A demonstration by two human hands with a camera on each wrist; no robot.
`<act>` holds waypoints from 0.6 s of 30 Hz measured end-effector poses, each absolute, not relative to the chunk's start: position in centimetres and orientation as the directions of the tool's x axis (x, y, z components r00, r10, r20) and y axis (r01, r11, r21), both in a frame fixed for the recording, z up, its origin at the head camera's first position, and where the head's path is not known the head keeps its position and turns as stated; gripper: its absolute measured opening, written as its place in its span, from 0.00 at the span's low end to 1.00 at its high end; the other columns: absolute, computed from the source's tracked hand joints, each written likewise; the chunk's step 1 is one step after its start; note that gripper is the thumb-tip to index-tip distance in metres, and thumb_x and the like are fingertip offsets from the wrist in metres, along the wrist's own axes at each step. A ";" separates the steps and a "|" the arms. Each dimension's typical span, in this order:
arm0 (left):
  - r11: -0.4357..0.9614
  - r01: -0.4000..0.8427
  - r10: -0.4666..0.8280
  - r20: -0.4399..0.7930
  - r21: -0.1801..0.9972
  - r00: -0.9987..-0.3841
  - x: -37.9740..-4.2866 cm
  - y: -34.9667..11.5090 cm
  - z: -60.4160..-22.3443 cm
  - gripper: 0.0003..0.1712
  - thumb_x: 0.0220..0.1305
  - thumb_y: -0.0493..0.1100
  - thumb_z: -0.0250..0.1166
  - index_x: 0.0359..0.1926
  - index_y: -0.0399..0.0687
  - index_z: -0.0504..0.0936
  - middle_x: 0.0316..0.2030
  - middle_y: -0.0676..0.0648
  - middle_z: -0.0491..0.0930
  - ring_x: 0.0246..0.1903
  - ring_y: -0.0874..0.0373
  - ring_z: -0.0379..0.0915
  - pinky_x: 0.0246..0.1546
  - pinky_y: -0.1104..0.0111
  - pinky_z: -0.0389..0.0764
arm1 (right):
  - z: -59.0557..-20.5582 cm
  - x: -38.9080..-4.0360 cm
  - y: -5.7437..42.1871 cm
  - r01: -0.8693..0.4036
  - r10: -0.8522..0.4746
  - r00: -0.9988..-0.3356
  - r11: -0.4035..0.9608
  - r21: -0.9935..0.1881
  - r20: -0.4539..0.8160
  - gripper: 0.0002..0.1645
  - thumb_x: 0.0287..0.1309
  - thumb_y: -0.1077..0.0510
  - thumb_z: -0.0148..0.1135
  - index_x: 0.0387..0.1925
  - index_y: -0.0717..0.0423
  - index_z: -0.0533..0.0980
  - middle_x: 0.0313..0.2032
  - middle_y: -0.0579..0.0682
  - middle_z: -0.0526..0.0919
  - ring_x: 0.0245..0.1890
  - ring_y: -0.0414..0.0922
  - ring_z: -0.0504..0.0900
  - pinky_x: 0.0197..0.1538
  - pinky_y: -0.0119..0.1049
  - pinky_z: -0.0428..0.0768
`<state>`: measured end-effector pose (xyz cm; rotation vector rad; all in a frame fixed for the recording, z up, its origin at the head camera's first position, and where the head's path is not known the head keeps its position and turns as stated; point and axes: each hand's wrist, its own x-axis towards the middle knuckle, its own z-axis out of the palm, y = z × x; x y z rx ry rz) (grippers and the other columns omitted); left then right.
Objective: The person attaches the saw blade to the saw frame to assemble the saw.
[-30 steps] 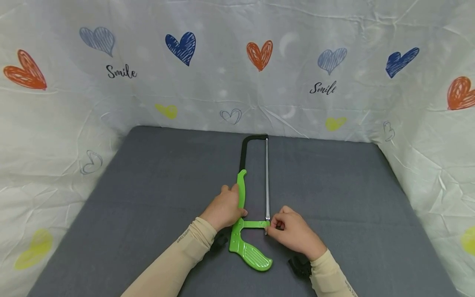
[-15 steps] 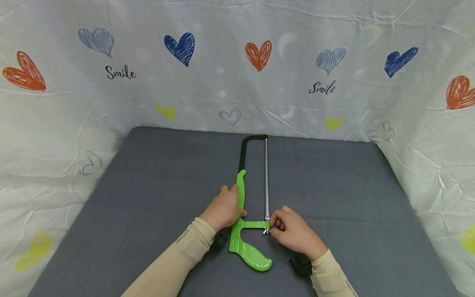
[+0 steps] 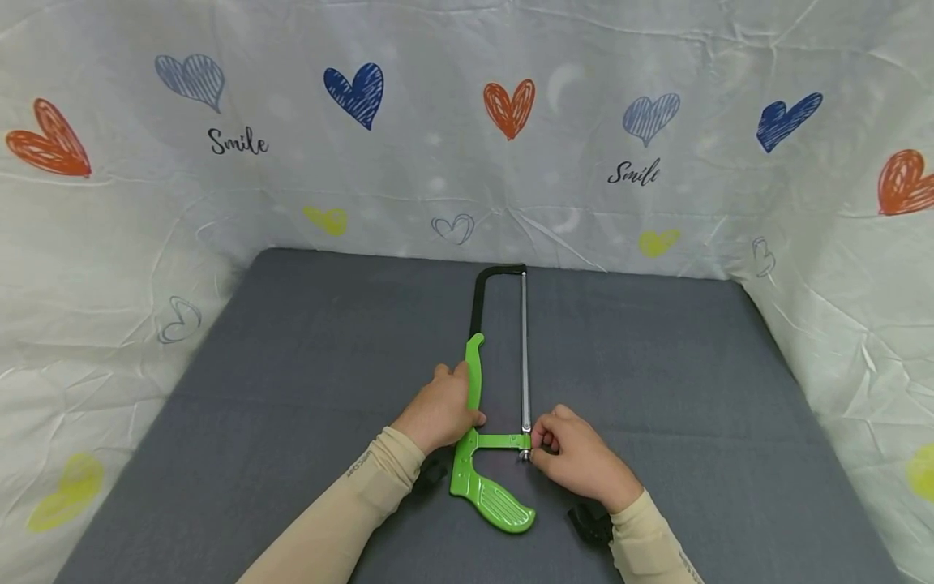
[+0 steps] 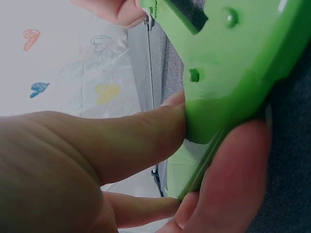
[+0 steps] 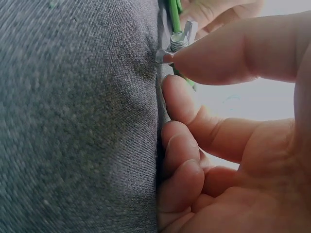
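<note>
A hacksaw [image 3: 503,507] with a green handle and black front frame lies flat on the grey cloth, its front end pointing away. My left hand [image 3: 436,411] grips the green part of its frame, thumb on one side and fingers on the other. At the near end of the silver blade [image 3: 525,357], my right hand [image 3: 580,456] works with curled fingers. In the right wrist view, the thumb presses a wing of the metal wing nut [image 5: 191,30] on its threaded bolt, with the index fingertip close beside it. The left wrist view shows the green frame [image 4: 214,116] between thumb and fingers.
Grey cloth [image 3: 328,341] covers the table. A white curtain [image 3: 409,178] printed with hearts and "Smile" hangs along the back and sides. Dark wrist gear [image 3: 589,523] sits under the right wrist.
The wing nut at the blade's near end has turned to different angles. My right thumb and fingers have shifted slightly around it. My left hand and the hacksaw stay put.
</note>
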<state>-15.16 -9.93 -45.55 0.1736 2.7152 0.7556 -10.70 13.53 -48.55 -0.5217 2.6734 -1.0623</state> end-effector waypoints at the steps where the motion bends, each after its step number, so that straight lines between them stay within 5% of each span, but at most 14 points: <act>1: 0.853 0.035 0.201 -0.265 0.521 -0.943 -15.1 -10.0 -45.5 0.51 0.67 0.44 0.79 0.80 0.29 0.62 0.60 0.26 0.72 0.37 0.44 0.83 0.41 0.56 0.87 | -48.5 -10.7 13.5 -0.248 -0.404 -0.912 0.675 -0.695 -0.067 0.08 0.62 0.63 0.68 0.30 0.47 0.79 0.32 0.47 0.71 0.31 0.36 0.68 0.37 0.32 0.69; 11: 0.860 0.039 0.196 -0.260 0.508 -0.946 -15.2 -10.0 -45.6 0.51 0.67 0.45 0.79 0.80 0.30 0.61 0.60 0.27 0.72 0.40 0.44 0.83 0.44 0.55 0.87 | -48.8 -10.8 13.3 -0.197 -0.378 -0.921 0.665 -0.721 -0.097 0.17 0.67 0.44 0.74 0.26 0.44 0.79 0.31 0.48 0.70 0.26 0.37 0.66 0.32 0.31 0.69; 18: 0.863 0.033 0.192 -0.269 0.504 -0.944 -15.1 -9.9 -45.8 0.52 0.67 0.45 0.79 0.81 0.31 0.61 0.61 0.27 0.72 0.40 0.43 0.83 0.44 0.55 0.87 | -48.9 -10.8 13.2 -0.190 -0.371 -0.923 0.671 -0.717 -0.103 0.16 0.66 0.48 0.74 0.25 0.43 0.79 0.30 0.48 0.70 0.25 0.37 0.67 0.31 0.31 0.69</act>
